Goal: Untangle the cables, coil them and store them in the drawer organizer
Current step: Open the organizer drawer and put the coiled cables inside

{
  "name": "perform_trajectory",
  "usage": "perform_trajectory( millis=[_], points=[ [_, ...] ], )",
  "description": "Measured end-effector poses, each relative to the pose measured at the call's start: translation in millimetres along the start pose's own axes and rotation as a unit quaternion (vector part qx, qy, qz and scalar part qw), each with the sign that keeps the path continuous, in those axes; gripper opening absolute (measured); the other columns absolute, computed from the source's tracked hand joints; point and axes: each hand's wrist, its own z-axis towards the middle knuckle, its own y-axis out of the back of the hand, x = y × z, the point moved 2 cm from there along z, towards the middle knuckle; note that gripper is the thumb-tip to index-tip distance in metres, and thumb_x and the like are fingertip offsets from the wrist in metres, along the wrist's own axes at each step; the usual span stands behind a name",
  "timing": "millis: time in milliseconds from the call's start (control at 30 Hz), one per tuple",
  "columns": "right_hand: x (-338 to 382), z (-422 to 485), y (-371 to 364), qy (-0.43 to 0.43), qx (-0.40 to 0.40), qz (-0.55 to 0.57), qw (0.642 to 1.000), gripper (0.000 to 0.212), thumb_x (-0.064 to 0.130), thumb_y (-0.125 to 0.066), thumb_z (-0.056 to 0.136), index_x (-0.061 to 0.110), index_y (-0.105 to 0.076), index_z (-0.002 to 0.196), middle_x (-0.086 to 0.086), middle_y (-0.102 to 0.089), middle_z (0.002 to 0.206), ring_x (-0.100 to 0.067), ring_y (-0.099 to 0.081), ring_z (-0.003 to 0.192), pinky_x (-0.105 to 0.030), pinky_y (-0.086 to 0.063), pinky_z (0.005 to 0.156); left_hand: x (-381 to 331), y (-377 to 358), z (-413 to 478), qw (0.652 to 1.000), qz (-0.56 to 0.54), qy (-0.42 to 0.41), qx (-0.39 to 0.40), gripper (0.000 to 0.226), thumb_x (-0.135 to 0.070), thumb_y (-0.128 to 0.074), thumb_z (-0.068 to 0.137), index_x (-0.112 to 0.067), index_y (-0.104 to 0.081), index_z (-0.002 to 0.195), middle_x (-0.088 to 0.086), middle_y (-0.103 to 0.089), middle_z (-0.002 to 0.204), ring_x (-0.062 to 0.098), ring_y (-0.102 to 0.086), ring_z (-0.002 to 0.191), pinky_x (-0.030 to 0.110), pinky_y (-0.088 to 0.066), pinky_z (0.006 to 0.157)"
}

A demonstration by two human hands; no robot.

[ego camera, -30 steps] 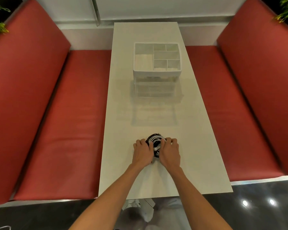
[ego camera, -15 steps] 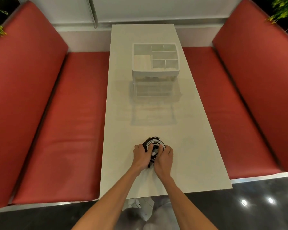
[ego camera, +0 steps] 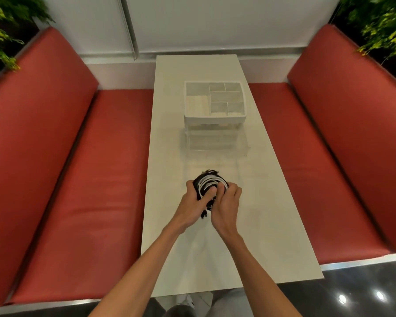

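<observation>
A bundle of black and white cables [ego camera: 209, 183] is held between both hands above the near half of the white table [ego camera: 272, 236]. My left hand [ego camera: 193, 208] grips its left side, thumb across the white loops. My right hand [ego camera: 226, 210] grips its right side, fingers curled over the top. A black cable end hangs down between my palms. The white drawer organizer [ego camera: 215, 118] stands farther along the table, its top split into several open compartments, with a clear drawer pulled out at its front.
Red padded benches [ego camera: 96, 202] flank the table on both sides, with tall red backrests. Green plants [ego camera: 380, 26] show in the top corners. A white wall panel closes the table's far end. Dark glossy floor lies at the near right.
Both hands have lifted the cable bundle off the table and closed in around it. The camera has tilted up, showing more of the wall and plants.
</observation>
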Motion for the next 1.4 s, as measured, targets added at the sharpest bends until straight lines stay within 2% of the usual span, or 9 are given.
perform_trajectory(
  millis=[133, 233, 300, 367, 467, 733, 933, 1267, 1400],
  points=[
    [47, 29, 10, 0.019, 0.009, 0.018, 1.000, 0.033, 0.041, -0.034, 0.116, 0.012, -0.049, 0.125, -0.003, -0.049, 0.124, 0.015, -0.048, 0.107, -0.010, -0.040, 0.083, -34, 22, 23, 0.999, 0.021, -0.045, -0.001, 0.040, -0.044, -0.056, 0.108, -0.017, -0.042, 0.133, -0.004, -0.066, 0.119, -0.001, -0.068, 0.094, 0.023, -0.059, 0.077],
    [82, 49, 20, 0.013, 0.029, 0.058, 0.998, 0.040, 0.057, -0.032, 0.113, 0.022, -0.045, 0.129, -0.003, -0.067, 0.111, -0.010, -0.067, 0.095, -0.031, -0.054, 0.077, -65, 33, 42, 0.998, -0.014, -0.059, 0.019, 0.034, -0.042, -0.055, 0.109, -0.018, -0.046, 0.131, 0.006, -0.068, 0.110, 0.016, -0.067, 0.073, 0.040, -0.059, 0.062],
    [101, 66, 29, 0.022, 0.038, 0.066, 0.997, 0.040, 0.058, -0.033, 0.113, 0.032, -0.041, 0.142, -0.003, -0.073, 0.103, -0.018, -0.072, 0.084, -0.031, -0.058, 0.064, -86, 41, 57, 0.996, -0.025, -0.068, 0.049, 0.025, -0.036, -0.055, 0.110, -0.020, -0.051, 0.128, 0.006, -0.068, 0.100, 0.012, -0.060, 0.062, 0.031, -0.050, 0.053],
    [116, 88, 37, 0.048, 0.046, 0.022, 0.998, 0.040, 0.052, -0.034, 0.115, 0.035, -0.045, 0.149, -0.001, -0.075, 0.114, -0.019, -0.073, 0.098, -0.029, -0.058, 0.079, -104, 48, 74, 0.993, -0.034, -0.067, 0.092, 0.017, -0.029, -0.056, 0.111, -0.017, -0.060, 0.122, 0.004, -0.070, 0.091, 0.011, -0.058, 0.062, 0.026, -0.044, 0.052],
    [126, 127, 40, 0.045, 0.088, -0.083, 0.992, 0.044, 0.038, -0.030, 0.116, 0.015, -0.067, 0.123, -0.011, -0.073, 0.123, -0.034, -0.066, 0.113, -0.048, -0.052, 0.103, -122, 56, 105, 0.989, -0.055, 0.000, 0.137, 0.020, -0.024, -0.059, 0.108, -0.008, -0.068, 0.118, 0.007, -0.073, 0.090, 0.017, -0.059, 0.071, 0.028, -0.044, 0.058],
    [127, 197, 29, -0.076, 0.163, -0.193, 0.965, 0.038, 0.022, -0.035, 0.109, 0.000, -0.067, 0.105, -0.026, -0.068, 0.127, -0.044, -0.069, 0.113, -0.054, -0.056, 0.103, -138, 47, 162, 0.965, -0.105, 0.197, 0.140, 0.021, -0.022, -0.061, 0.106, -0.008, -0.063, 0.122, 0.013, -0.079, 0.096, 0.025, -0.075, 0.077, 0.021, -0.048, 0.050],
    [125, 224, 18, -0.148, 0.165, -0.115, 0.968, 0.028, 0.007, -0.043, 0.102, 0.012, -0.058, 0.079, -0.009, -0.065, 0.087, -0.035, -0.076, 0.101, -0.047, -0.065, 0.093, -134, 38, 192, 0.962, -0.147, 0.214, 0.083, 0.018, -0.023, -0.053, 0.107, -0.013, -0.068, 0.104, 0.008, -0.076, 0.087, 0.022, -0.073, 0.078, 0.022, -0.055, 0.057],
    [85, 236, -1, -0.172, 0.135, 0.031, 0.975, 0.046, 0.038, -0.054, 0.080, 0.018, -0.070, 0.119, -0.003, -0.077, 0.109, -0.026, -0.075, 0.100, -0.035, -0.059, 0.070, -90, 15, 215, 0.981, -0.119, 0.111, -0.103, 0.028, -0.028, -0.058, 0.093, -0.011, -0.070, 0.112, 0.009, -0.078, 0.105, 0.023, -0.076, 0.093, 0.043, -0.064, 0.089],
    [77, 230, -1, -0.102, 0.135, -0.032, 0.985, 0.031, 0.027, -0.065, 0.085, 0.014, -0.071, 0.113, -0.004, -0.076, 0.107, -0.021, -0.073, 0.096, -0.027, -0.050, 0.062, -87, 15, 209, 0.985, 0.073, 0.070, -0.137, 0.035, -0.036, -0.048, 0.106, -0.005, -0.065, 0.112, 0.011, -0.070, 0.108, 0.025, -0.067, 0.090, 0.033, -0.047, 0.062]
  ],
)
